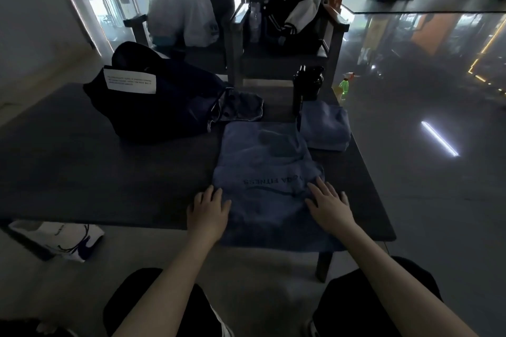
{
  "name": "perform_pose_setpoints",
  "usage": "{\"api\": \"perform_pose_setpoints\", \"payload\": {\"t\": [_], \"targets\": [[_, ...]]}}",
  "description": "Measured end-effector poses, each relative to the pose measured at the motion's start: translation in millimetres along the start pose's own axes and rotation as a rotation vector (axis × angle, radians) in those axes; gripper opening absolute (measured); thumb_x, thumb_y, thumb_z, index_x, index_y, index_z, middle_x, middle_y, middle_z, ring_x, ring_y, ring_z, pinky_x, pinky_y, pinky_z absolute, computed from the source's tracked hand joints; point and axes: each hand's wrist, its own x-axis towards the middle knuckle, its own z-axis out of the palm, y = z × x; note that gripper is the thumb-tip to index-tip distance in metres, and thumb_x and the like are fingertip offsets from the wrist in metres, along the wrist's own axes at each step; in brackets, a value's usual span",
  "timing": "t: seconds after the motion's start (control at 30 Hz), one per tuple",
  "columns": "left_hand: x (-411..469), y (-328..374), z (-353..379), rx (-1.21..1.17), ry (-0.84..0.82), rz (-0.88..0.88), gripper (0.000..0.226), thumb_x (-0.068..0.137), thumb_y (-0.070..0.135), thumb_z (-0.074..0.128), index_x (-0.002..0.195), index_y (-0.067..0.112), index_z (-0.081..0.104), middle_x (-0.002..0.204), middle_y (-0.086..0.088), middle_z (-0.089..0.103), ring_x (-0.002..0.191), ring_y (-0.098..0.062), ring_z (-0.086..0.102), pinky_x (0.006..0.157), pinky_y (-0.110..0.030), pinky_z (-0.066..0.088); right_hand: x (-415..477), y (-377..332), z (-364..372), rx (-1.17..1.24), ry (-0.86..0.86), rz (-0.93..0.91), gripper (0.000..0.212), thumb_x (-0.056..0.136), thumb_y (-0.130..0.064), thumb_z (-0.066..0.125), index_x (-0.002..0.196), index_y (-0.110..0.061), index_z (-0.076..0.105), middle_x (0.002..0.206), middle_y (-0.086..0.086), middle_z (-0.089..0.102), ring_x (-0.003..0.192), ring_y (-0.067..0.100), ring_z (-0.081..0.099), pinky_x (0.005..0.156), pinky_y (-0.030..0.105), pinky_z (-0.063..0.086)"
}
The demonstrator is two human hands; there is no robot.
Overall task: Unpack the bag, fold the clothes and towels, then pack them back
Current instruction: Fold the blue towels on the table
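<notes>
Dark table (109,172), creased blue lettered towel (262,169) under flat-palmed left hand (209,212), right hand (330,205)

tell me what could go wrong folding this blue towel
The blue towel hangs over the near edge of the table, with the left hand and right hand resting on it; it may slip off when they lift. The black bottle stands just behind the folded towel; a wide fold could tip it.

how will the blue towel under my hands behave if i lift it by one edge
Probably floppy: the blue towel lies wrinkled and its near edge droops over the table edge, so it should sag when lifted. Likely light for its size; a push would probably bunch the soft cloth rather than slide it.
</notes>
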Motion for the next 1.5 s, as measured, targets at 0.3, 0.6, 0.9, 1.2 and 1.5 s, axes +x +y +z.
{"api": "perform_pose_setpoints", "payload": {"t": [0.3, 0.6, 0.9, 1.2, 1.5], "targets": [[15, -11, 0, 0.195, -0.129, 0.012, 0.066, 0.096, 0.061, 0.016, 0.152, 0.028, 0.007, 0.161, 0.004, 0.000, 0.147, -0.024, -0.009, 0.116, -0.052, -0.002, 1, 9, 12, -0.136, 0.061, -0.010, 0.055, 0.099, -0.051, 0.018, 0.151, -0.033, 0.010, 0.160, -0.007, -0.002, 0.147, 0.020, -0.004, 0.115, 0.053, -0.001], [45, 5, -17, 0.112, 0.071, 0.057, 0.045, 0.098, 0.048, 0.032, 0.120, 0.015, 0.054, 0.140, -0.002, 0.043, 0.133, -0.021, 0.029, 0.110, -0.048, 0.025, 19, -12, -25, 0.024, 0.326, -0.176, 0.027, 0.092, -0.032, 0.055, 0.104, -0.012, 0.066, 0.133, 0.002, 0.049, 0.123, 0.026, 0.043, 0.098, 0.042, 0.034], [140, 31, -33, -0.049, 0.027, 0.036, 0.039, 0.100, 0.038, 0.037, 0.126, 0.013, 0.050, 0.133, -0.006, 0.047, 0.119, -0.025, 0.044, 0.096, -0.043, 0.040, 113, -50, -75, -0.076, 0.442, -0.134, 0.025, 0.094, -0.028, 0.049, 0.098, -0.006, 0.061, 0.102, 0.010, 0.061, 0.100, 0.028, 0.054, 0.069, 0.033, 0.037], [206, 45, -27, -0.119, 0.091, -0.081, 0.040, 0.100, 0.033, 0.041, 0.128, 0.006, 0.044, 0.133, -0.016, 0.042, 0.119, -0.032, 0.044, 0.090, -0.043, 0.043, 179, -67, -60, -0.495, 0.412, 0.040, 0.028, 0.096, -0.030, 0.048, 0.109, -0.009, 0.060, 0.112, 0.008, 0.059, 0.106, 0.025, 0.050, 0.086, 0.035, 0.038], [243, 49, -33, -0.158, 0.047, -0.179, 0.028, 0.098, 0.023, 0.049, 0.120, 0.005, 0.054, 0.120, -0.014, 0.057, 0.104, -0.029, 0.058, 0.073, -0.036, 0.046, 200, -72, -68, -0.346, 0.426, 0.069, 0.017, 0.089, -0.012, 0.048, 0.095, -0.013, 0.064, 0.099, 0.005, 0.065, 0.103, 0.025, 0.052, 0.085, 0.035, 0.034]]}}
